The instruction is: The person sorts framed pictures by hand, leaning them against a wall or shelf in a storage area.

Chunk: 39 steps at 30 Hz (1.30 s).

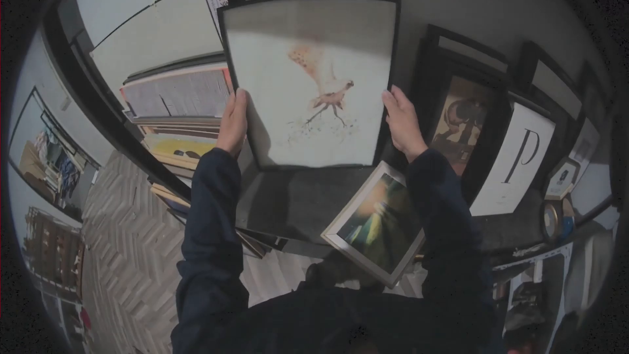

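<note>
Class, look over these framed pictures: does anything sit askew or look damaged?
Yes: the silver-framed green picture sits diagonally below the held bird picture, its lower corner appearing to jut past the dark ledge, while the P print stands more upright. No clear damage shows.

Letter "P" | large, black, on white framed print (pixel 503 183), right side; small text beneath it illegible

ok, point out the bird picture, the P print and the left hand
Bird picture (pixel 313 84): head view, middle of its face.
P print (pixel 515 159): head view, middle of its white face.
Left hand (pixel 233 124): head view, back of the hand.
</note>
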### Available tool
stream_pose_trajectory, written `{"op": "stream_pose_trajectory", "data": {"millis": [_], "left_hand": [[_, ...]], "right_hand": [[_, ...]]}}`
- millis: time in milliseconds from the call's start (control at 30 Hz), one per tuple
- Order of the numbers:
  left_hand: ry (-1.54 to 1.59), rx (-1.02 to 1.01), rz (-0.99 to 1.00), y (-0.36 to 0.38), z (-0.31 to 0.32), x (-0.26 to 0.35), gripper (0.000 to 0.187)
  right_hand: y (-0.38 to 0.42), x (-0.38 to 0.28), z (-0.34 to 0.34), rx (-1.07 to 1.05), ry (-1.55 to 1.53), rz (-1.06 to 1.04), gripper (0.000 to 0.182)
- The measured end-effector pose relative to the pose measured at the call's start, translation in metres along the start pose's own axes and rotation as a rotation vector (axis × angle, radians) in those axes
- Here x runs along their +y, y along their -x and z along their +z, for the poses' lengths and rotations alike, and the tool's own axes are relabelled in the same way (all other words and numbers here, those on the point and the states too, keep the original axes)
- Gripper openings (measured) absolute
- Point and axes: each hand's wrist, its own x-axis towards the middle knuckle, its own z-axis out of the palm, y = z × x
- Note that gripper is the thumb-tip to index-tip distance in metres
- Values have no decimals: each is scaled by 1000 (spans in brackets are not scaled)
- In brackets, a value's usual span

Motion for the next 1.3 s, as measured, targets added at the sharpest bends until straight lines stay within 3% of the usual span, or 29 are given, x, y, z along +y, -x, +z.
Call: {"op": "stream_pose_trajectory", "data": {"millis": [200, 300, 600, 700, 900, 1167, 1300], "left_hand": [[-12, -116, 138, -82, 12, -57, 85], [-46, -127, 162, -102, 13, -71, 90], [-162, -70, 119, -119, 20, -72, 91], [-73, -88, 92, -119, 22, -71, 92], [-105, -55, 159, -140, 33, -83, 86], [-101, -55, 165, -153, 44, -87, 68], [-159, -38, 198, -158, 48, -91, 72]], "right_hand": [[-33, 35, 0, 155, 149, -112, 58], [-38, 36, 0, 104, 116, -51, 68], [-65, 62, 0, 132, 67, 18, 68], [-68, 63, 1, 130, 50, 34, 70], [-70, 57, 6, 161, 26, 87, 69], [-92, 82, -2, 235, 72, 80, 59], [-108, 103, -15, 272, 241, 8, 60]]}}
